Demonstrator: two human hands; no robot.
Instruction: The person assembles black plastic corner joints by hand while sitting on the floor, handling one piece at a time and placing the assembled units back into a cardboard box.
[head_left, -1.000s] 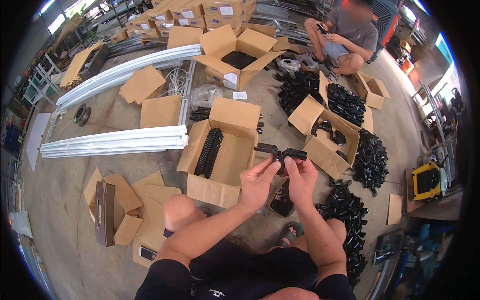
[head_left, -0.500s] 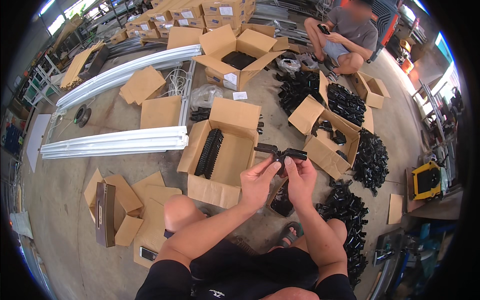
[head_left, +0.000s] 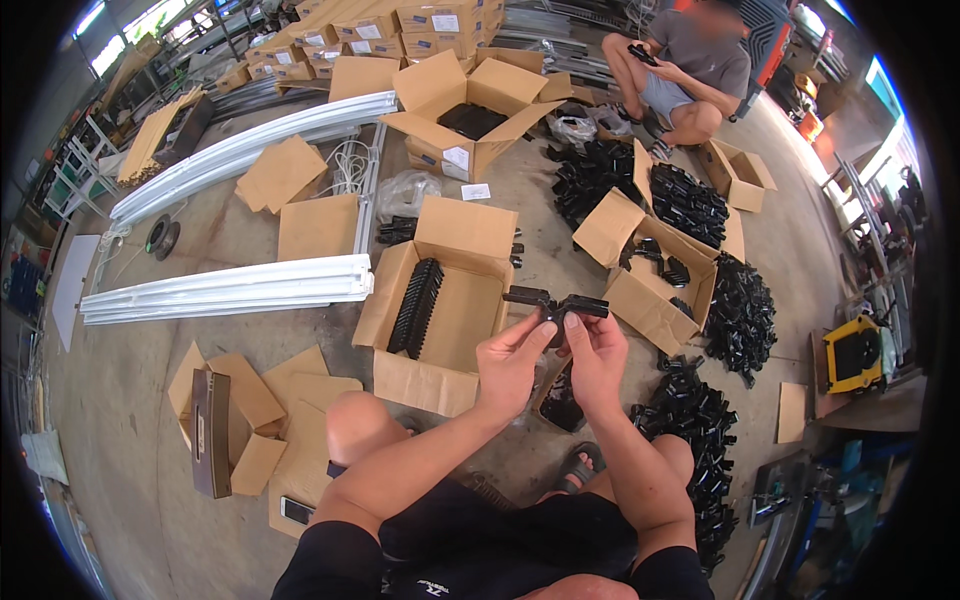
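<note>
Left fingers (head_left: pixel 536 341) and right fingers (head_left: pixel 578 339) pinched black part (head_left: pixel 567 304).
Both closed on its middle, part at fingertips; box (head_left: pixel 425 381) sat just left of them. Even thumb pressure likely steadied it best.

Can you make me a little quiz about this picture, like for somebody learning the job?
1. True or false: the left hand and the right hand both hold the shiny black branched part.

2. Pick one. What is lined up inside the open brown cardboard box just left of that part?
A) Long white rails
B) A row of small black parts
C) Coils of white cable

3. Fill the gap: the white phone with a dark screen lies on a flat brown sheet of ____.

Key: 1. True. 2. B. 3. Cardboard.
</note>
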